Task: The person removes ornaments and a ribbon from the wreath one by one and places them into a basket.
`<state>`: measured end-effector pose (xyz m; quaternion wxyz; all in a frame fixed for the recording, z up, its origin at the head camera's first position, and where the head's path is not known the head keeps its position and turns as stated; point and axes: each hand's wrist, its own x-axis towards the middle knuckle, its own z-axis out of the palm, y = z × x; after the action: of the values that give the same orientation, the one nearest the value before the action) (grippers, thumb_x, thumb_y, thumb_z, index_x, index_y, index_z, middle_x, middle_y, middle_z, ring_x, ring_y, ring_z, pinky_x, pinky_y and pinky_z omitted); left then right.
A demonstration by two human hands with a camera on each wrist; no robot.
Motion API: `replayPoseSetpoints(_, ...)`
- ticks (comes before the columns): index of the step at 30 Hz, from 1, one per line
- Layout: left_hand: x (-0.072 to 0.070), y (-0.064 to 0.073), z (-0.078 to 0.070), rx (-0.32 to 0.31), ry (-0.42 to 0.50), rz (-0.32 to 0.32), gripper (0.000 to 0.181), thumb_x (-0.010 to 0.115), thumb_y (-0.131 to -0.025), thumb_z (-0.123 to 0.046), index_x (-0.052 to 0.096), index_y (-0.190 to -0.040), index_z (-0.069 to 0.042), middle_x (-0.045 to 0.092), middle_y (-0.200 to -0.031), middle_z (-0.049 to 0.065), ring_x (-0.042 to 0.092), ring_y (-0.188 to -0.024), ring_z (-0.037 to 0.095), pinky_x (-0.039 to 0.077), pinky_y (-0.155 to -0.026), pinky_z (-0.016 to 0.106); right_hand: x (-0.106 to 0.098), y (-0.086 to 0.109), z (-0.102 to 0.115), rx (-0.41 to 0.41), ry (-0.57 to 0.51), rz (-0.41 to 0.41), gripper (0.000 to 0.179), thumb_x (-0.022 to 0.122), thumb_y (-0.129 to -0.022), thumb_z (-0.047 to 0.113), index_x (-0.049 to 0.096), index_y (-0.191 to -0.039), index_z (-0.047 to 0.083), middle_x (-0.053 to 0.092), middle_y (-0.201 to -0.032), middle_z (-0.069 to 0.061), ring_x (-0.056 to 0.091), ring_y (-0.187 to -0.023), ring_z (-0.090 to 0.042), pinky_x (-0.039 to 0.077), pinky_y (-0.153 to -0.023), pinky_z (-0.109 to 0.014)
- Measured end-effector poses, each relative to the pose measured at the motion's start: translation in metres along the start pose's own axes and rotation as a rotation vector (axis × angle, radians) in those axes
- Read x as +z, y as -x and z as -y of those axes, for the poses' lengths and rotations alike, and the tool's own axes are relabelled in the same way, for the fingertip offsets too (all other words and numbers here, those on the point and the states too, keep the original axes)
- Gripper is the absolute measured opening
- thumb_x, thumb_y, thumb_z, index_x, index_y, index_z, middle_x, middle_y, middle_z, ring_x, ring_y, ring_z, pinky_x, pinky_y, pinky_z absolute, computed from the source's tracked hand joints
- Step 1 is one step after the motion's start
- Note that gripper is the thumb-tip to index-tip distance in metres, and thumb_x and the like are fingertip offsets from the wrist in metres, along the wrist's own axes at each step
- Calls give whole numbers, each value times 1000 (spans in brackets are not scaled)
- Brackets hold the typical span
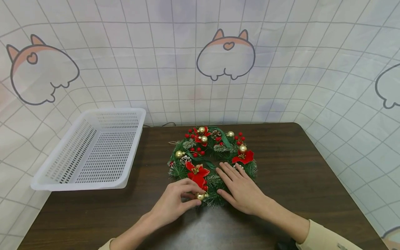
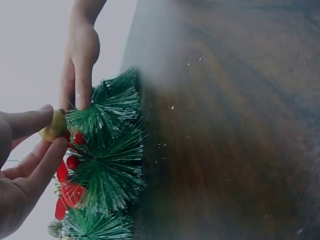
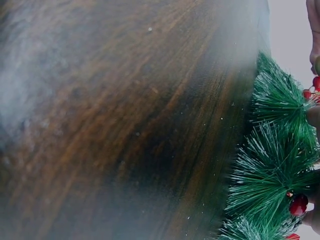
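Observation:
A green Christmas wreath (image 1: 218,149) with red poinsettias, berries, pinecones and gold balls lies flat on the brown table (image 1: 293,166). At its near edge my left hand (image 1: 176,198) pinches a small gold ball (image 2: 54,126) between thumb and fingers. A red poinsettia (image 1: 197,173) sits just beyond those fingers. My right hand (image 1: 242,191) rests on the wreath's near right part, fingers straight and pointing away from me. In the right wrist view, green needles (image 3: 272,170) and a red berry (image 3: 298,204) show beside parts of the fingers at the right edge.
A white perforated plastic basket (image 1: 131,159) stands at the table's left side. Behind the table hangs a white gridded cloth (image 1: 175,62) with cartoon drawings. A thin dark cable (image 1: 168,123) shows at the table's back edge.

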<state>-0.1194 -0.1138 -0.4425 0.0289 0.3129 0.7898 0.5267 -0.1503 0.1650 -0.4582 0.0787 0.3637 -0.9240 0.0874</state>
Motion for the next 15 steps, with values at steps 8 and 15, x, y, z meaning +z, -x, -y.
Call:
replayPoseSetpoints(8,3,4,1,-53,1,21,28,84,-85,-1,74,-109,-11,68,-106,-4,68,-95,12,60,-76,26,-1,0,1,-3,8,0,69,53,-106,48,42,-156,3,35,-162,-19,31,-149,-35,21,-121,-58)
replayPoseSetpoints(15,2,11,2,-83,52,66,24,83,-87,-6,74,-108,-15,68,-107,-5,68,-97,12,60,-80,27,-2,0,1,10,6,13,68,52,-107,48,41,-157,4,34,-162,-18,31,-150,-35,21,-121,-57)
